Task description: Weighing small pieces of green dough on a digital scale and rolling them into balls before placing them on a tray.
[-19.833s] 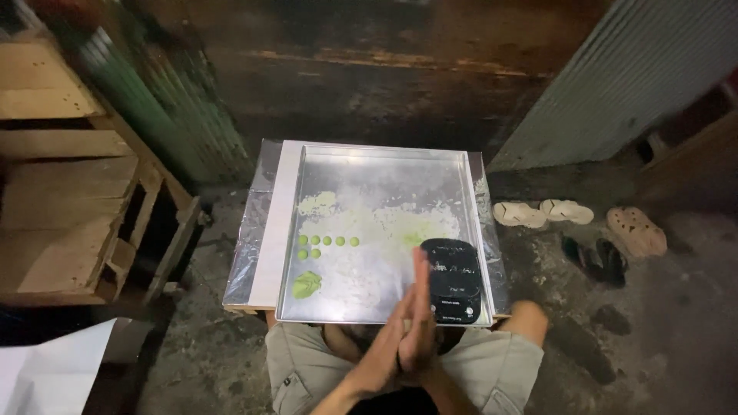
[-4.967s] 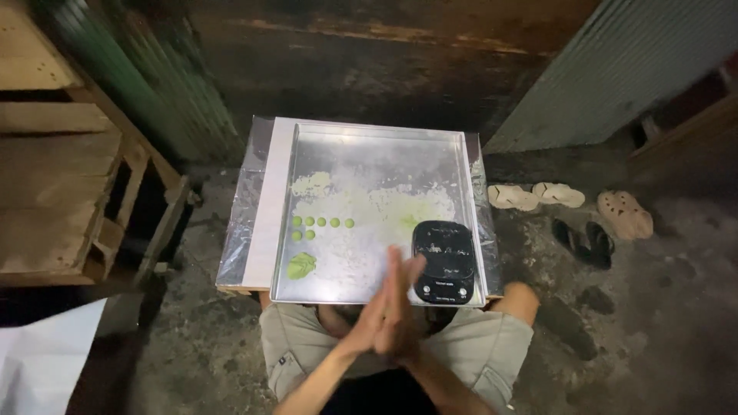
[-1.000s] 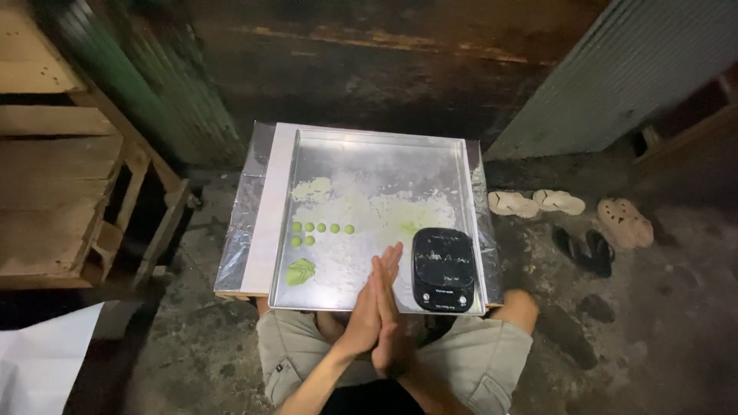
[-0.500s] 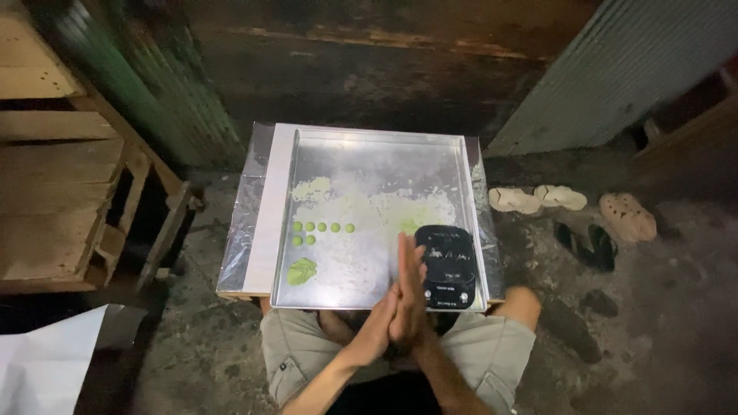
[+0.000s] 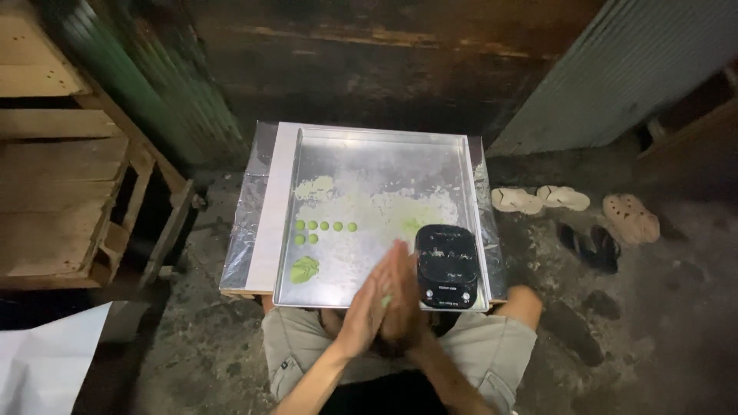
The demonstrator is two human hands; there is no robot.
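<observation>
Dim concrete yard, wooden pallets [image 5: 54,177] far left, metal tray [image 5: 377,154] on a low stand. On the tray's left part, a row of small green balls [image 5: 325,227], a green dough lump [image 5: 304,270] below them, flour dust around. Left hand [image 5: 367,303] and right hand [image 5: 403,300] pressed palm to palm, a green dough bit [image 5: 387,301] between them. Since half a second ago the palms slid lower, rolling goes on. Black scale [image 5: 446,265] just right of the hands; sandals [image 5: 538,200] far right.
</observation>
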